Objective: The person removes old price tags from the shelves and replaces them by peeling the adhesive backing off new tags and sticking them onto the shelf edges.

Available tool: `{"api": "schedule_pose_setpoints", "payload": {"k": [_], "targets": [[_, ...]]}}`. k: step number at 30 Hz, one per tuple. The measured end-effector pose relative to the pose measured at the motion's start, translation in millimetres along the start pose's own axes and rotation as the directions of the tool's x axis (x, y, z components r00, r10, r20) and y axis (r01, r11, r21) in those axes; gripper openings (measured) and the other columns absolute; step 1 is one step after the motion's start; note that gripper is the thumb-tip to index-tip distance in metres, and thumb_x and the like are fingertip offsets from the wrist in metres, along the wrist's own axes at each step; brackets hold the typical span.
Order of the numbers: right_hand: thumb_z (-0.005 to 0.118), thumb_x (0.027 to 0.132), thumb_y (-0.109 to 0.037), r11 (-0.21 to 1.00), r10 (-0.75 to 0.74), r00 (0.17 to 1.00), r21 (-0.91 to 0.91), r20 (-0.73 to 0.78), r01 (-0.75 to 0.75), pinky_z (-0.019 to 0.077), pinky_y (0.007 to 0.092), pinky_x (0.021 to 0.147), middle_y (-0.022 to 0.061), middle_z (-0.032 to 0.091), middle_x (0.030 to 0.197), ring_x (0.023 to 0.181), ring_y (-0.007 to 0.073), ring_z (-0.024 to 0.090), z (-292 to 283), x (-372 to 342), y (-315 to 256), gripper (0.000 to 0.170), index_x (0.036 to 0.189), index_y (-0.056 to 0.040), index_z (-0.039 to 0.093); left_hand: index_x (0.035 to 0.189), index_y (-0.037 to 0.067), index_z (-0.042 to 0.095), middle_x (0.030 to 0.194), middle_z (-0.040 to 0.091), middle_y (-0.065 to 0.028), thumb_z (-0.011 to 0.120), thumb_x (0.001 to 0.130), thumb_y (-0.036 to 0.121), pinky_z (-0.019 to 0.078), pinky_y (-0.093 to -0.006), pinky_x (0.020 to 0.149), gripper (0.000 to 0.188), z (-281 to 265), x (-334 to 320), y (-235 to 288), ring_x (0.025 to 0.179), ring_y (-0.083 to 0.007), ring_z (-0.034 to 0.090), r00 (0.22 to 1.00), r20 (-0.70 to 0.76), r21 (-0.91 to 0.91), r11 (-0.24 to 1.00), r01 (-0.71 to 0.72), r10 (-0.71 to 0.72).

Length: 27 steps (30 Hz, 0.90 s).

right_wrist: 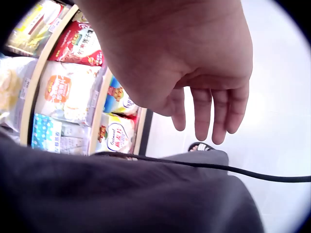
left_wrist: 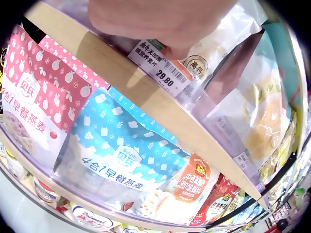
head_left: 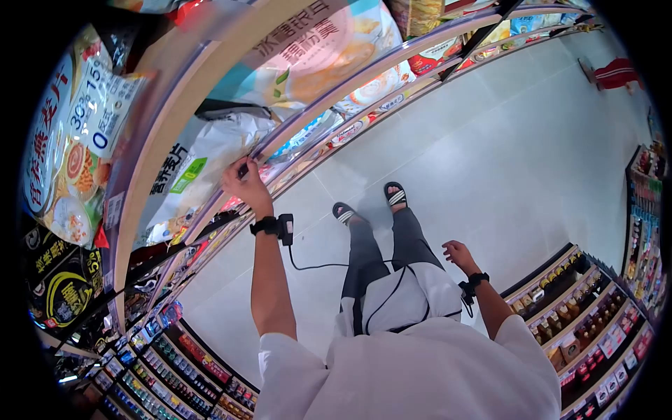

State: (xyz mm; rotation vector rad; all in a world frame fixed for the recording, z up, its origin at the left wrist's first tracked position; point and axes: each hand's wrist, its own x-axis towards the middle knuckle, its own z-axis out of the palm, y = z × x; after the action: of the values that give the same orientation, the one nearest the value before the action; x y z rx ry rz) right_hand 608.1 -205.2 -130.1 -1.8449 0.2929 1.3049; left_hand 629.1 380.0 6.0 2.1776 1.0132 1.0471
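In the head view, my left hand (head_left: 246, 185) is at the shelf edge, by the lower corner of a white bag with a green label (head_left: 189, 175). Its fingers look bent, with a small dark spot among them that I cannot identify. The left wrist view has the left hand (left_wrist: 160, 19) just above a 29.80 price tag (left_wrist: 162, 73), with a fingertip close behind the tag against the packaging. Whether it grips the bag is hidden. My right hand (right_wrist: 184, 58) hangs over the floor, fingers loosely extended, holding nothing.
Pink bags (left_wrist: 43, 92) and blue bags (left_wrist: 124, 145) stand on the shelf below. A large oatmeal bag (head_left: 70, 154) is at the far left. Bottle shelves (head_left: 574, 308) stand at the lower right. A cable (head_left: 315, 267) runs from the left wrist across the body.
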Motion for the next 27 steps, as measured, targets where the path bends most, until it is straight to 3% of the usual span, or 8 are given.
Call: {"api": "schedule_pose_setpoints", "payload": {"k": [4,7,8,15,18,22,25,27], "targets": [[0.05,0.095,-0.025,0.99,0.105,0.994,-0.099,0.042,-0.1,0.0556,0.0315,0.065,0.0121,0.07,0.085,0.073,0.0193,0.067,6,-15,50,0.034,0.11,-0.0016,0.068,0.091,0.009,0.07,0.095,0.063,-0.0044,0.073,0.082,0.009,0.0354,-0.0396,0.092,0.01,1,-2,2,0.101,-0.026,0.05,0.995,-0.042,0.136,0.987,-0.084,0.09],[0.053,0.092,-0.026,0.94,-0.078,0.997,-0.332,0.021,0.08,0.0546,0.0366,0.08,0.0164,0.073,0.095,0.088,0.0268,0.069,10,-6,95,0.034,0.106,-0.0012,0.072,0.091,0.009,0.068,0.105,0.059,-0.0076,0.071,0.084,0.012,0.0341,-0.0413,0.093,0.008,1,-5,5,0.107,-0.0284,0.047,0.994,-0.032,0.197,0.976,-0.092,0.1],[0.054,0.092,-0.026,0.962,0.008,1.0,-0.273,0.011,-0.005,0.0519,0.038,0.088,0.0194,0.072,0.102,0.096,0.0313,0.069,11,-11,86,0.034,0.104,-0.0001,0.073,0.091,0.009,0.068,0.108,0.058,-0.0088,0.071,0.084,0.012,0.0337,-0.0419,0.093,0.008,3,-6,2,0.108,-0.029,0.046,0.991,-0.043,0.229,0.967,-0.111,0.124],[0.053,0.093,-0.022,0.963,-0.107,0.994,-0.248,-0.001,0.103,0.0536,0.0345,0.073,0.0151,0.072,0.089,0.079,0.0236,0.068,5,-16,69,0.033,0.103,0.0018,0.072,0.098,0.006,0.062,0.118,0.05,-0.0158,0.063,0.088,0.007,0.033,-0.0452,0.092,0.01,7,-12,13,0.111,-0.0331,0.043,0.98,-0.068,0.412,0.9,-0.143,0.186],[0.053,0.094,-0.021,0.982,-0.054,0.998,-0.181,-0.043,0.045,0.049,0.0293,0.053,0.0105,0.07,0.08,0.057,0.0148,0.06,3,-20,54,0.031,0.103,0.0024,0.072,0.1,0.001,0.059,0.118,0.047,-0.0201,0.059,0.089,0.002,0.0338,-0.0469,0.091,0.011,13,-12,7,0.111,-0.0354,0.043,0.98,-0.093,0.302,0.943,-0.141,0.177],[0.053,0.096,-0.022,0.995,0.1,0.994,0.035,-0.04,-0.098,0.0492,0.0262,0.052,0.0116,0.07,0.081,0.058,0.0152,0.061,-4,-17,43,0.031,0.109,0.0024,0.068,0.105,-0.002,0.052,0.117,0.048,-0.0227,0.052,0.093,-0.002,0.0363,-0.0443,0.091,0.012,3,-16,19,0.106,-0.0346,0.046,0.962,-0.086,0.379,0.901,-0.209,0.259],[0.053,0.096,-0.023,0.984,0.146,0.989,0.105,-0.031,-0.142,0.0501,0.0265,0.052,0.0124,0.07,0.082,0.059,0.0155,0.062,-6,-6,33,0.031,0.11,0.0016,0.067,0.105,-0.002,0.05,0.111,0.053,-0.021,0.05,0.096,-0.001,0.0382,-0.0417,0.091,0.009,-16,-26,42,0.104,-0.0324,0.05,0.996,-0.01,0.23,0.969,-0.089,0.094],[0.054,0.095,-0.025,0.994,0.079,0.997,0.074,-0.025,-0.077,0.0517,0.0278,0.054,0.0133,0.071,0.085,0.063,0.0169,0.066,-8,6,20,0.031,0.11,0.0002,0.066,0.108,-0.002,0.05,0.102,0.057,-0.0138,0.05,0.099,0.003,0.0432,-0.0345,0.086,0.009,-30,-49,47,0.096,-0.0225,0.055,0.993,0.112,-0.116,0.991,0.06,-0.047]]}}
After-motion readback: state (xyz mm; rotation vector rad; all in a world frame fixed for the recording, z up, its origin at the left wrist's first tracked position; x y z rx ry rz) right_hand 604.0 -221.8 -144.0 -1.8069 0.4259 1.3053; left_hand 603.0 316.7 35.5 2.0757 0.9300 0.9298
